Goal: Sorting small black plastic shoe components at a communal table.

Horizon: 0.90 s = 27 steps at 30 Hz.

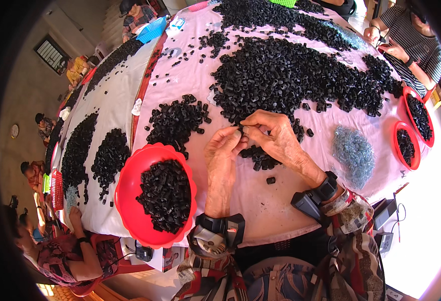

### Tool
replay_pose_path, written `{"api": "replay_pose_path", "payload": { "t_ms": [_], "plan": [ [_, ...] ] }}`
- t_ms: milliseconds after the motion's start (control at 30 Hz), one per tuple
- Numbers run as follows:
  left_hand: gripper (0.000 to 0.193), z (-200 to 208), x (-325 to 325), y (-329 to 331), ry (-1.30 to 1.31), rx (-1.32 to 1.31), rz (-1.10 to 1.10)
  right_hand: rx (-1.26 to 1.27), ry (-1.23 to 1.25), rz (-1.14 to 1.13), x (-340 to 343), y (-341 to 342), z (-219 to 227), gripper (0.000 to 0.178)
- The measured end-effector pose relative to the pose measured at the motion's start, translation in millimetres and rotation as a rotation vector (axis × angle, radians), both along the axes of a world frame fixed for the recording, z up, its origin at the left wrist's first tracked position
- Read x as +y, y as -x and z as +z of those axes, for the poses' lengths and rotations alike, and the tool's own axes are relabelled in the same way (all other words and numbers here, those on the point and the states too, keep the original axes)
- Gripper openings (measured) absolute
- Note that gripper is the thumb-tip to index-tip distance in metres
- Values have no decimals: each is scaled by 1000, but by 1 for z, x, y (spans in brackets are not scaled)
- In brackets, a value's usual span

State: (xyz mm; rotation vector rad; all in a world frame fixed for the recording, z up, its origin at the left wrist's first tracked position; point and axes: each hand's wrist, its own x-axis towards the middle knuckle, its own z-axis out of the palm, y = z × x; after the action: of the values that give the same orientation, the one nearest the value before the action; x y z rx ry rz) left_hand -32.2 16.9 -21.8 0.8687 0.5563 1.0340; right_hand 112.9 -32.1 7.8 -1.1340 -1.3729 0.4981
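My left hand [223, 153] and my right hand [275, 135] meet above the pink cloth, fingertips pinched together. Between them is a small black plastic piece [241, 128], mostly hidden by the fingers. Just beyond my hands spreads a large heap of small black plastic pieces [270, 75]. A smaller cluster of the same pieces [261, 157] lies under my right hand, with a single piece [270, 180] nearer to me. To my left, a red scalloped bowl [130, 200] holds many black pieces. Right of my right hand is a pile of small clear bits [353, 156].
Another black pile [176, 120] lies beyond the red bowl. Two red bowls [397, 150] of black pieces stand at the right edge. A blue basket [151, 31] sits at the far left. Other people work around the tables, including a person in stripes [411, 42] at far right.
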Motion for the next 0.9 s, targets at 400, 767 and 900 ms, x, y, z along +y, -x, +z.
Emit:
{"api": "replay_pose_path", "payload": {
  "t_ms": [400,767,900],
  "plan": [
    [13,4,-3,-1,-20,65,-18,292,227,33,-1,-2,2,9],
    [14,10,-4,0,29,-33,-82,302,190,61,-1,-4,8,12],
    [15,6,-3,0,73,-59,-98,276,209,93,-2,-9,4,17]
  ]
}}
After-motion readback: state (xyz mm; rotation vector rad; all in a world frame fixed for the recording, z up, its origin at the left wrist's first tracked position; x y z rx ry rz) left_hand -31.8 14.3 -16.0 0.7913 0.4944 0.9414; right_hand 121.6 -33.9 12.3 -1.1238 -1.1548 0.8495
